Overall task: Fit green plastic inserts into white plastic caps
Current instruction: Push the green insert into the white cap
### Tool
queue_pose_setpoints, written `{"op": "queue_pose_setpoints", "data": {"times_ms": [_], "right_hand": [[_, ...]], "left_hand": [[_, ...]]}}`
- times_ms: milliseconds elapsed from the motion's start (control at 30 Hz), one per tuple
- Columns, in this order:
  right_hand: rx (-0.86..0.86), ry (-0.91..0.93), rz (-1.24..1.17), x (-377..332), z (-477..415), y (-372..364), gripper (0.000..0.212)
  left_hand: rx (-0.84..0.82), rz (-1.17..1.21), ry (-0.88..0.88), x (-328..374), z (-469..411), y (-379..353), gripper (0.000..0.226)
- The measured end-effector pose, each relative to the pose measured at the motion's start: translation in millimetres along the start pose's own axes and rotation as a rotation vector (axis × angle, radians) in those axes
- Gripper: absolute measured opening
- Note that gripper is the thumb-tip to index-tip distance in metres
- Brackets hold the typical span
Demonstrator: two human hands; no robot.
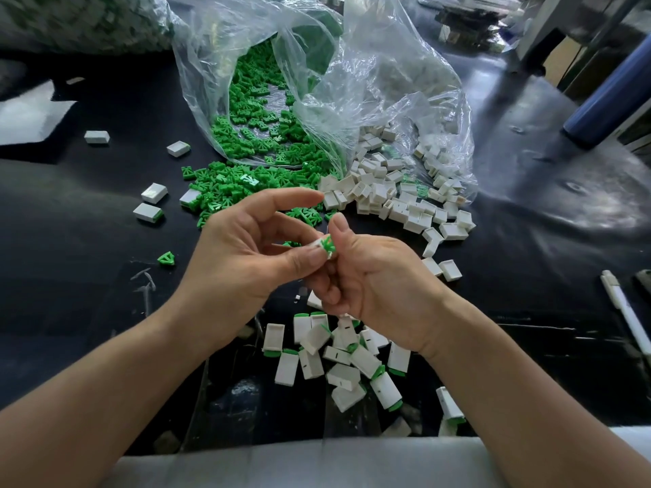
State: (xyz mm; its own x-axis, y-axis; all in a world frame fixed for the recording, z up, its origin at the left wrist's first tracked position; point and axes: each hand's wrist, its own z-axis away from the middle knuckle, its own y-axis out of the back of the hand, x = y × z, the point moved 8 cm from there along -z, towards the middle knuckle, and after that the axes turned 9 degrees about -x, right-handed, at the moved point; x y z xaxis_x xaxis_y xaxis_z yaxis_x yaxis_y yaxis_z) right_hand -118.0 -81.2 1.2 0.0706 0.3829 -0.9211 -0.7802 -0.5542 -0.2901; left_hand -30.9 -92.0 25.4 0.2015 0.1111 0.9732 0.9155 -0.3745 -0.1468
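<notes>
Above the black table, my left hand point(253, 255) and my right hand point(373, 276) meet around one small white cap with a green insert point(326, 245) showing at its end. My left thumb and fingers pinch it from the left; my right thumb and curled fingers grip it from the right. Green inserts point(246, 142) spill from a clear plastic bag point(352, 82) onto the table. Empty white caps point(398, 195) lie heaped to the right of them. A pile of white caps with green ends point(338, 361) lies below my hands.
Loose white caps point(154, 192) and a single green insert point(166, 258) lie at the left. A white pen point(627, 311) rests at the right edge. A blue cylinder point(606, 110) stands at the far right. A second bag of parts point(84, 19) sits at the back left.
</notes>
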Motion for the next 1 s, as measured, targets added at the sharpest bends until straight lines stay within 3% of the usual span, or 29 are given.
{"op": "queue_pose_setpoints", "data": {"times_ms": [133, 300, 500, 1000], "right_hand": [[-0.019, 0.024, -0.027, -2, 1, -2, 0.036], [-0.012, 0.052, -0.033, 0, 0, -3, 0.034], [-0.048, -0.014, -0.056, 3, -5, -2, 0.052], [0.018, 0.069, 0.131, -2, -3, 6, 0.033]], "left_hand": [[0.000, 0.069, 0.011, -4, -1, 2, 0.052], [0.012, 0.069, 0.003, -5, 0, 3, 0.044], [0.023, 0.079, 0.002, -2, -2, 3, 0.047], [0.025, 0.081, 0.029, -3, -2, 4, 0.033]]}}
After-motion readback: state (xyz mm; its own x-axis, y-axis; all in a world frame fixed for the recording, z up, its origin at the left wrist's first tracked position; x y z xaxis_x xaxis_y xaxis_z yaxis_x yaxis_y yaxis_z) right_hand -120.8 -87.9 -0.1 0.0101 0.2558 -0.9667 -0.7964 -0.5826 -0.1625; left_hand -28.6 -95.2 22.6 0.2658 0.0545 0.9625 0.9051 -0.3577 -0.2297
